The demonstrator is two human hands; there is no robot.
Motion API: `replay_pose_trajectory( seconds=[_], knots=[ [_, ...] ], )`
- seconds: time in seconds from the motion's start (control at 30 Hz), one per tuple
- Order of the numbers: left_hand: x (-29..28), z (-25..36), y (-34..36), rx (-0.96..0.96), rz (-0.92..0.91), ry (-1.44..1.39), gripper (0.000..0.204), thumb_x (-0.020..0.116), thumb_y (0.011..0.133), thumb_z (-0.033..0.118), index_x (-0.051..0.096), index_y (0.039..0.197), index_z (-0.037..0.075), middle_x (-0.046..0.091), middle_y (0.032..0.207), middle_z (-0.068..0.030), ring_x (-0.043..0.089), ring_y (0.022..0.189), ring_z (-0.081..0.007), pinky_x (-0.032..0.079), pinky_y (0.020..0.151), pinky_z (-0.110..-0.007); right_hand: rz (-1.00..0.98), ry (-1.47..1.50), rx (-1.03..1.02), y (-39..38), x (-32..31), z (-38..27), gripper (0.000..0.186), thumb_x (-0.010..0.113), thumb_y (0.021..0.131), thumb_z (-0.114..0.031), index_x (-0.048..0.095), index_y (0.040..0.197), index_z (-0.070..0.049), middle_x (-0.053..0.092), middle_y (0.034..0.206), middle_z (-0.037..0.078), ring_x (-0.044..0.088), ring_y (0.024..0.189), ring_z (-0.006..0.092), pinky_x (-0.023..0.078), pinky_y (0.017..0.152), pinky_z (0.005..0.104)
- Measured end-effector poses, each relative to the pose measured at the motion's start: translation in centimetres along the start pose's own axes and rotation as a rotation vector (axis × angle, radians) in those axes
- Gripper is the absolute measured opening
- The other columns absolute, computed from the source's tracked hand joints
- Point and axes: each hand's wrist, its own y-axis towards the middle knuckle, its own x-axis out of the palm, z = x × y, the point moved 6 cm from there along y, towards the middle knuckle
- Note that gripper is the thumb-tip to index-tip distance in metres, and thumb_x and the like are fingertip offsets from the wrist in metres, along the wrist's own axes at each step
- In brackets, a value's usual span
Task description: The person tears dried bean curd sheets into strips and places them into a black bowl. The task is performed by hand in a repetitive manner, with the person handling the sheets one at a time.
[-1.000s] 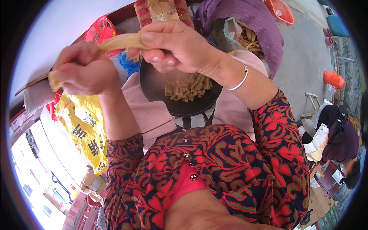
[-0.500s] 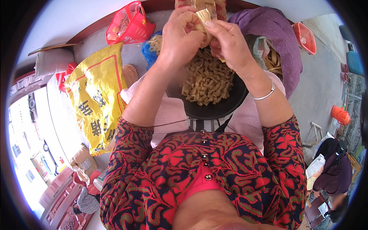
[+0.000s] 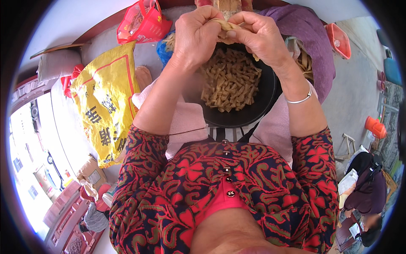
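Note:
Over the far rim of a black pan point(image 3: 228, 120), my left hand point(image 3: 192, 38) and my right hand point(image 3: 264, 40) are close together. Between their fingertips is a pale yellow flat strip point(image 3: 227, 25), bent and twisted, resembling tofu skin. Both hands are closed on it in a pinch, and the fingers partly hide its shape. Below them, the pan holds a heap of small tan knotted pieces point(image 3: 230, 84). Pink towels point(image 3: 186, 129) lie across my lap on either side of the pan.
A purple cloth point(image 3: 315, 36) surrounds a bag of longer tan strips point(image 3: 303, 63) at right. Leftward are a red bag point(image 3: 146, 25), a blue bag point(image 3: 163, 53) and a yellow sack point(image 3: 105, 106). Farther right are a red basin point(image 3: 338, 40) and a seated person point(image 3: 368, 190).
The strip's end, which stood up between my hands, is now folded down into a twist. My right hand has shifted slightly up and right, its fingers now bent toward the left hand.

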Motion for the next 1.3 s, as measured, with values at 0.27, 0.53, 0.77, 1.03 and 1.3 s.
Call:
replay_pose_trajectory(
  seconds=[0.27, 0.53, 0.77, 1.03, 1.3],
  knots=[
    [-0.4, 1.2, 0.1, 0.122, 0.042, 0.312, 0.016, 0.054, 0.084, 0.015, 0.061, 0.081, 0.001, 0.058, 0.065, -0.0067, 0.054, 0.056, -0.0146, 0.046, 0.056, -0.028, -0.209, 0.664, 0.178, -0.2, -0.4, 2.9, 0.018, 0.063, 0.094, -0.018, 0.069, 0.105, -0.004, 0.056, 0.070, -0.005, 0.040, 0.052, -0.0013, 0.029, 0.043, 0.0147],
    [0.4, -0.1, 0.1, -0.005, -0.425, 0.408, 0.019, 0.069, 0.087, 0.015, 0.066, 0.092, -0.003, 0.056, 0.063, 0.0018, 0.051, 0.061, -0.0046, 0.041, 0.055, -0.020, 0.003, 0.033, -0.015, 0.3, -0.5, 2.4, 0.017, 0.055, 0.099, -0.017, 0.065, 0.105, -0.004, 0.050, 0.066, -0.007, 0.037, 0.050, -0.0012, 0.029, 0.043, 0.0167],
    [-0.9, 0.7, -0.2, -0.254, -0.601, -0.949, 0.029, 0.056, 0.092, 0.015, 0.058, 0.066, 0.001, 0.041, 0.049, -0.0007, 0.031, 0.038, -0.0082, 0.029, 0.037, -0.024, -0.001, 0.301, -0.001, -0.6, -3.8, 2.3, 0.017, 0.059, 0.095, -0.016, 0.064, 0.099, 0.000, 0.047, 0.065, -0.005, 0.034, 0.051, 0.0016, 0.028, 0.047, 0.0187],
    [-2.8, -0.9, 0.0, -0.181, -0.583, 0.041, 0.038, 0.063, 0.091, 0.039, 0.067, 0.091, 0.001, 0.061, 0.073, -0.0024, 0.059, 0.070, -0.0102, 0.045, 0.060, -0.024, -0.053, 0.054, -0.051, -1.4, -4.4, 1.5, 0.014, 0.063, 0.092, -0.013, 0.065, 0.088, 0.000, 0.048, 0.063, -0.006, 0.037, 0.054, 0.0011, 0.028, 0.048, 0.0185],
    [2.8, 0.3, -2.3, 0.344, -0.603, 0.579, 0.026, 0.059, 0.093, 0.026, 0.062, 0.094, 0.000, 0.065, 0.075, -0.0093, 0.065, 0.068, -0.0226, 0.050, 0.065, -0.038, -0.054, -0.275, -0.090, -1.4, -3.2, 1.7, 0.016, 0.066, 0.089, -0.011, 0.065, 0.078, 0.001, 0.049, 0.062, -0.007, 0.041, 0.059, 0.0011, 0.032, 0.050, 0.0210]
  ],
)
